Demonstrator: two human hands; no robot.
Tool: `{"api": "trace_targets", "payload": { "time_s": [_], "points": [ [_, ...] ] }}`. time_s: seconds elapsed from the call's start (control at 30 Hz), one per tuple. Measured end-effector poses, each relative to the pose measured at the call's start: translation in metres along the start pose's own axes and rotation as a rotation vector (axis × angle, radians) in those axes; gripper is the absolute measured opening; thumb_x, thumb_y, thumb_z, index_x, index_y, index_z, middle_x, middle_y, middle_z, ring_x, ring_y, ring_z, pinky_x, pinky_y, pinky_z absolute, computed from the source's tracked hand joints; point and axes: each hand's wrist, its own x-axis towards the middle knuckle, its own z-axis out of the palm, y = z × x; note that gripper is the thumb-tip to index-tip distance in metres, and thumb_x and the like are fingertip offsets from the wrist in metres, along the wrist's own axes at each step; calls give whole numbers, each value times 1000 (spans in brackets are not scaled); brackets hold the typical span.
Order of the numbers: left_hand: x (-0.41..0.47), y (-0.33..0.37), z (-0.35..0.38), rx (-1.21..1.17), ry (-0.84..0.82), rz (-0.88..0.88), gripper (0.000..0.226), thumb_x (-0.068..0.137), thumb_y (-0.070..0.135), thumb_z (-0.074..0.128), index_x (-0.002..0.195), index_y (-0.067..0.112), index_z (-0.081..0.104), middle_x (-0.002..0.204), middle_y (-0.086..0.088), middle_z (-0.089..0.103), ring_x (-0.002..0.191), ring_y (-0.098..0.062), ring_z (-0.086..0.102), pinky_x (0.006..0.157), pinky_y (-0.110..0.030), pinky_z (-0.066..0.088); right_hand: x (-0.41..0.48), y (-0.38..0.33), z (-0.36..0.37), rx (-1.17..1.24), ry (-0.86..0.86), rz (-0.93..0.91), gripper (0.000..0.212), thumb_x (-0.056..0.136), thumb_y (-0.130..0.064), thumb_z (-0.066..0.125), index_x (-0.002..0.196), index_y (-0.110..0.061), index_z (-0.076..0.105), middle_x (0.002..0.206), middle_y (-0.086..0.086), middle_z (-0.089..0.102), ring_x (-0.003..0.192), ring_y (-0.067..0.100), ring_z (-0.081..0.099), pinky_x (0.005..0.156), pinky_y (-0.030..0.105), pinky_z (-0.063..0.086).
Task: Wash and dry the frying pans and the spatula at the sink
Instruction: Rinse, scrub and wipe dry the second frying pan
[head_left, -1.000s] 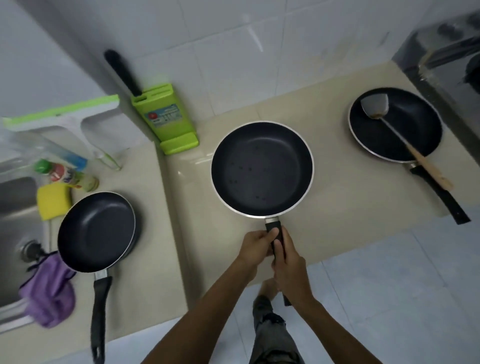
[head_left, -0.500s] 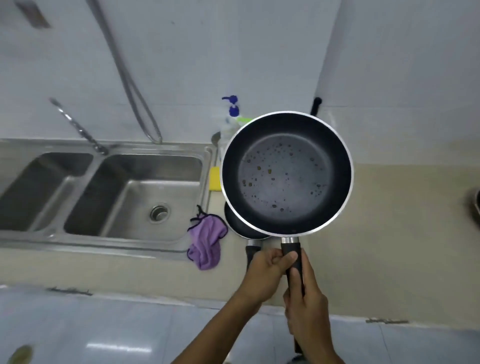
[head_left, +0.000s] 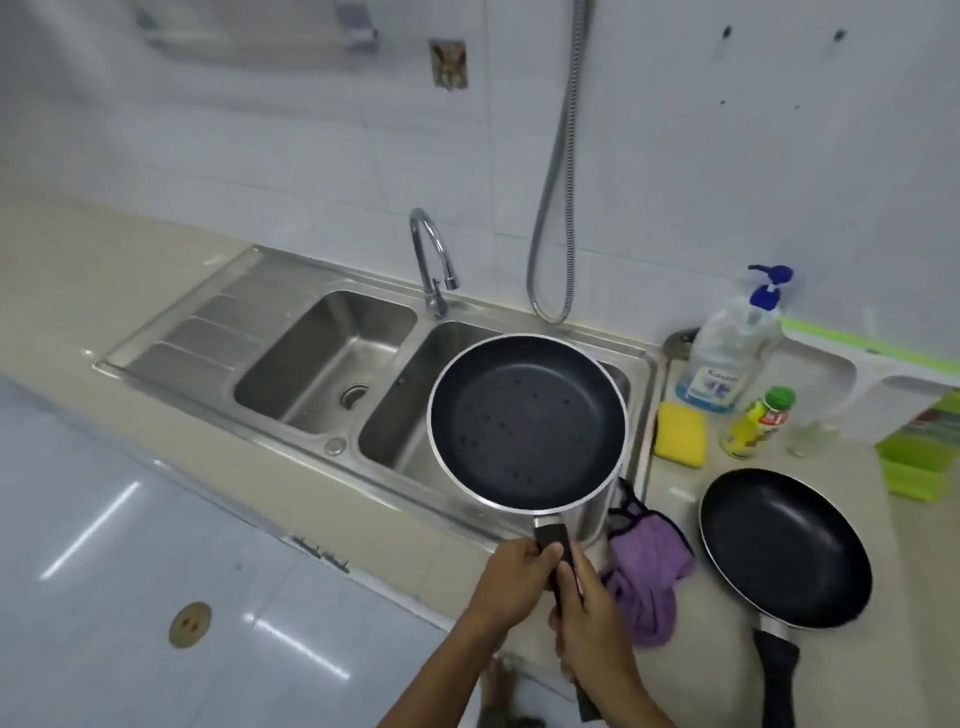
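Two-handed hold: left grip and right grip curled round handle of round black silver-rimmed frying pan, over right basin of stainless-steel sink. Second black frying pan on beige tabletop.

Beige counter with black frying pan, purple cloth, yellow sponge, soap bottle, small yellow bottle

Black non-stick frying pan with silver rim, held over the right basin of the steel sink; dotted inside with small specks (droplets or residue, hard to tell); black handle pointing to 6 o'clock, gripped by left hand and right hand; second black pan at 3 o'clock of it, flat on the counter, handle toward 6 o'clock.
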Motion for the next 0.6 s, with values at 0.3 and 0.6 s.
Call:
{"api": "trace_targets", "payload": {
  "time_s": [0.3, 0.6],
  "points": [
    [116, 32, -176, 517, 448, -73, 27, 94, 44, 60, 107, 22, 69, 100, 4, 75, 100, -24, 69, 79, -32, 47, 110, -10, 58, -91, -17, 101, 43, 104, -41, 41, 146, -52, 41, 98, 3, 75, 65, 18, 63, 64, 28, 50],
    [280, 109, -245, 870, 315, 337, 59, 96, 27, 61, 148, 9, 40, 155, -12, 44, 138, -34, 45, 111, -46, 38, 182, -25, 84, -110, 11, 193, 42, 103, -47, 39, 142, -64, 35, 72, -3, 65, 61, 23, 62, 67, 36, 55]
  ]
}}
